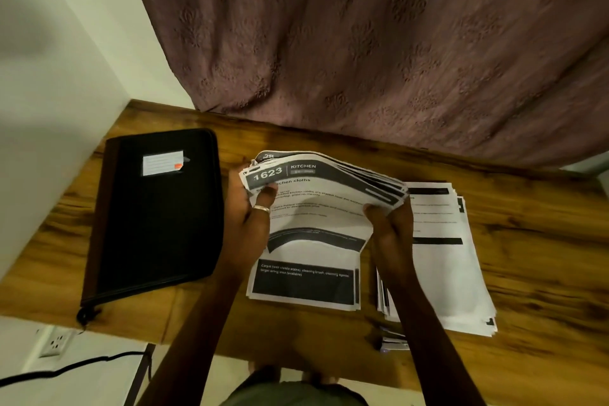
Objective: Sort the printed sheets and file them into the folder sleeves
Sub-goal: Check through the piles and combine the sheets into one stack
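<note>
Left grip (250, 217) and right grip (390, 227) both clamp the fanned printed sheets (323, 194) over the bench (543, 241). The closed black folder (155, 217) lies at 9 o'clock, long axis 12-to-6, nearest the left grip.

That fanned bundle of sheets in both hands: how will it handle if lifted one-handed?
Probably floppy: the held sheets bow between the left hand and right hand. Likely slippery too: their top edges lie fanned apart, so sheets may slide out of a loose grip. Probably light enough, but one-handed it would likely droop.
</note>
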Demonstrator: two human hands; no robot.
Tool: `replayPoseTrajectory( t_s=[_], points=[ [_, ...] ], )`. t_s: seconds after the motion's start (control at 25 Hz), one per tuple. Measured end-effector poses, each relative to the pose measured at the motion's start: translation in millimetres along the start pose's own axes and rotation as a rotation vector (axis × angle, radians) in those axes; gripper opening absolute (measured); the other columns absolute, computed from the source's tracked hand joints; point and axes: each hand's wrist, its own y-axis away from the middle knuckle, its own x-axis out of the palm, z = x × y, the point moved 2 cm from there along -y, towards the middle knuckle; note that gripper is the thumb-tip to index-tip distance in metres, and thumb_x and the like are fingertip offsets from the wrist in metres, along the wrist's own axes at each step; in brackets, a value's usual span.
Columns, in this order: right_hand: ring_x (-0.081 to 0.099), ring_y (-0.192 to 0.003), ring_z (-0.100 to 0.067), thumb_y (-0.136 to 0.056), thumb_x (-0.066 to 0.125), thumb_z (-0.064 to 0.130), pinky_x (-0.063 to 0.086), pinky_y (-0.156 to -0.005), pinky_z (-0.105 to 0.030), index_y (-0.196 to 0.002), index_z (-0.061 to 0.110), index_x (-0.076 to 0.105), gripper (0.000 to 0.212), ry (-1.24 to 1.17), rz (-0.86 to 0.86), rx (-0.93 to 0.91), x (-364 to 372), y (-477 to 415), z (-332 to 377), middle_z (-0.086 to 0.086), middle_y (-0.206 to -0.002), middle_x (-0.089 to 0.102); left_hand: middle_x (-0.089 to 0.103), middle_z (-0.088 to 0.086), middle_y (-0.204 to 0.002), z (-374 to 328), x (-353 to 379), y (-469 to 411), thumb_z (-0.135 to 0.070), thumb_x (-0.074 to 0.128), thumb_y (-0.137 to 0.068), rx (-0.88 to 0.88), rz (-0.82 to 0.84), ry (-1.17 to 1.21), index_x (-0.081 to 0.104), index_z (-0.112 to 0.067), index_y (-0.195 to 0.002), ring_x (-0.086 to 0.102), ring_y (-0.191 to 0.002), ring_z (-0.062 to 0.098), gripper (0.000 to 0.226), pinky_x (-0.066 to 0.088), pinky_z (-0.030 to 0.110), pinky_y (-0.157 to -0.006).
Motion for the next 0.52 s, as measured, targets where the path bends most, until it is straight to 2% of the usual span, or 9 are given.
replayPoseTrajectory(
  t_s=[0.12,0.2,0.28,0.4,0.44,0.52],
  points=[
    [0.062,-0.109,-0.010,-0.085,0.059,0.023,0.051,-0.086,-0.019,-0.130,0.011,0.047,0.048,-0.037,-0.010,-0.084,1,-1,10,0.000,-0.118,0.062,0.064,-0.001,-0.123,-3,-2,-4,-0.040,0.057,-0.096,0.053,-0.033,-0.004,0.045,-0.047,-0.122,0.068,-0.110,0.022,0.029,0.060,0.050,-0.083],
    [0.062,-0.107,-0.010,-0.085,0.059,0.029,0.050,-0.087,-0.019,-0.122,0.016,0.049,0.040,-0.032,-0.016,-0.149,0,0,15,0.006,-0.112,0.063,0.063,0.000,-0.123,-3,-2,-3,-0.048,0.052,-0.097,0.068,-0.041,-0.026,0.044,-0.043,-0.125,0.068,-0.109,0.023,0.029,0.059,0.053,-0.082],
    [0.063,-0.104,-0.006,-0.087,0.058,0.025,0.050,-0.085,-0.017,-0.122,0.008,0.049,0.039,-0.025,-0.022,-0.152,1,1,16,0.007,-0.109,0.063,0.065,-0.002,-0.119,-4,0,-1,-0.051,0.046,-0.099,0.067,-0.030,-0.048,0.045,-0.036,-0.125,0.068,-0.107,0.021,0.030,0.060,0.051,-0.082],
    [0.065,-0.100,-0.001,-0.088,0.053,0.015,0.052,-0.077,-0.014,-0.128,-0.005,0.046,0.045,-0.053,-0.030,-0.094,1,2,12,0.015,-0.103,0.069,0.065,-0.001,-0.116,-9,0,-2,-0.052,0.050,-0.097,0.081,-0.021,-0.053,0.045,-0.042,-0.119,0.069,-0.105,0.021,0.025,0.060,0.051,-0.080],
    [0.066,-0.101,-0.001,-0.089,0.053,0.013,0.053,-0.077,-0.014,-0.128,-0.003,0.047,0.043,-0.064,-0.027,-0.086,2,3,11,0.020,-0.103,0.070,0.064,0.001,-0.117,-10,-1,-3,-0.049,0.055,-0.096,0.096,-0.013,-0.047,0.044,-0.042,-0.121,0.068,-0.105,0.022,0.029,0.060,0.050,-0.080],
    [0.066,-0.101,-0.002,-0.092,0.052,0.009,0.053,-0.077,-0.015,-0.124,0.007,0.050,0.031,-0.067,-0.017,-0.087,2,4,11,0.025,-0.103,0.069,0.066,0.002,-0.116,-13,-2,-4,-0.041,0.060,-0.096,0.098,0.027,-0.039,0.046,-0.029,-0.127,0.069,-0.104,0.023,0.037,0.061,0.047,-0.079]
  ],
)
